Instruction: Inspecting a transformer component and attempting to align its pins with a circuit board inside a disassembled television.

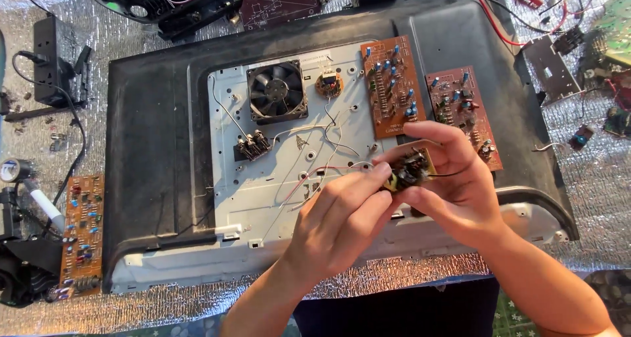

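Head view. My left hand point(342, 212) and right hand point(453, 179) meet over the near edge of the opened flat-panel chassis point(158, 113), both pinching one small circuit module point(409, 169) between fingertips and thumbs; neither hand is spread. The module is raised off the metal backplate point(263, 199), with thin red and white wires point(309, 179) trailing from it leftward to the plate, so I judge it freed from its seat but still tethered.

Already out, as far as this shows: the rear cover is off and three brown circuit boards lie loose. One long board point(392, 87) sits just beyond my hands, a second board point(463, 113) just beyond my right hand, and a third board point(82, 235) well left of my left hand.

Still on the plate: one cooling fan point(277, 90), one small round board point(328, 84) and one connector block point(253, 145), all beyond my left hand.

Counts: hands two, held module one, loose boards three, fans one. One black power strip point(49, 61) lies far left.
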